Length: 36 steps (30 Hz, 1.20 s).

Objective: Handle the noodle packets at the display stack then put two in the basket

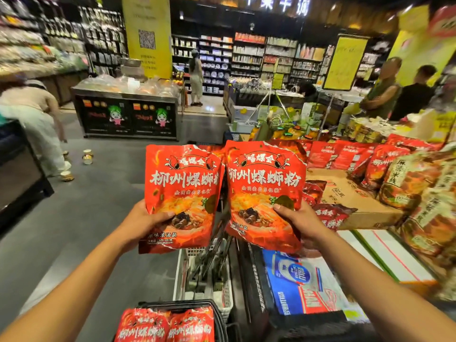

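At nine o'clock a person in pale clothes (32,119) is bending over the grey floor, with small jars (87,156) standing near their feet. At the centre, the left hand (143,218) is gripping the left red noodle packet (181,196) by its lower left edge, thumb lying across the front and the fingers curling out of sight behind. Just beside it, edges touching, the right red noodle packet (265,193) is being held upright by the right hand (299,219), thumb pressing on the front near the lower right, the fingers wrapping behind. At six o'clock a black basket (219,317) is carrying two more red packets (165,327) lying flat. Toward three o'clock a display tabletop (394,257) is bearing a cardboard box (355,193) and stacked red packets (385,164). At two o'clock two people (399,90) are standing by the shelves.
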### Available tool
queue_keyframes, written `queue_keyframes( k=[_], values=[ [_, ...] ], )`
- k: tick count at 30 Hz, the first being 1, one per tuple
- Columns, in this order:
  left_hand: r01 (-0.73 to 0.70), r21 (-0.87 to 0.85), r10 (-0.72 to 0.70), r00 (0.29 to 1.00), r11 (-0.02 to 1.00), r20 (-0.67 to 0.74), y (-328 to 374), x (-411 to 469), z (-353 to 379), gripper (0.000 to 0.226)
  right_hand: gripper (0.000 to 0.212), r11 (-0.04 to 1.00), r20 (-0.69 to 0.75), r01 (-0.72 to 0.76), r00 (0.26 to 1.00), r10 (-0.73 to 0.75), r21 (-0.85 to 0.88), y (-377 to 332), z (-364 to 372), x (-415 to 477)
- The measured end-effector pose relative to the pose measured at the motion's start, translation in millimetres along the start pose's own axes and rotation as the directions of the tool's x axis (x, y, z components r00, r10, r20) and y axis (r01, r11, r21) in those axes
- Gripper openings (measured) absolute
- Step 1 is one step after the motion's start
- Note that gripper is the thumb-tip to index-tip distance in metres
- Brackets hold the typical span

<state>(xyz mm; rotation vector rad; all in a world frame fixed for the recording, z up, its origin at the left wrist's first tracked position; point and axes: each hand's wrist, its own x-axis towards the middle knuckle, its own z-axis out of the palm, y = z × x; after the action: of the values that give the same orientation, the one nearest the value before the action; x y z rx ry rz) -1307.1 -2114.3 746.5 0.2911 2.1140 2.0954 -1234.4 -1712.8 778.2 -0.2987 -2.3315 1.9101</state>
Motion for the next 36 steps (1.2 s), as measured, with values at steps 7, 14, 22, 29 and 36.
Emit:
queue_keyframes(
  k=[7,14,22,29,36],
  values=[
    [-0.025,-0.012,0.025,1.000,1.000,-0.019,-4,14,78,0.092,0.038,1.000,0.076,-0.006,0.997,0.007,-0.021,34,-82,24],
    [0.001,-0.050,-0.007,0.992,0.999,-0.123,-26,19,151,0.078,0.022,0.992,0.207,-0.060,0.975,0.082,-0.109,88,-148,46],
    [0.037,0.007,-0.034,0.965,0.999,-0.260,-40,6,206,0.076,0.085,0.956,0.270,-0.149,0.938,0.218,-0.253,173,-169,70],
    [0.069,0.047,-0.048,0.935,0.997,-0.352,-40,9,210,0.047,0.037,0.952,0.245,-0.170,0.941,0.233,-0.253,187,-179,83],
    [0.089,0.069,-0.059,0.933,0.994,-0.356,-47,19,223,0.033,0.044,0.970,0.251,-0.060,0.960,0.120,-0.236,175,-241,91]
  ],
)
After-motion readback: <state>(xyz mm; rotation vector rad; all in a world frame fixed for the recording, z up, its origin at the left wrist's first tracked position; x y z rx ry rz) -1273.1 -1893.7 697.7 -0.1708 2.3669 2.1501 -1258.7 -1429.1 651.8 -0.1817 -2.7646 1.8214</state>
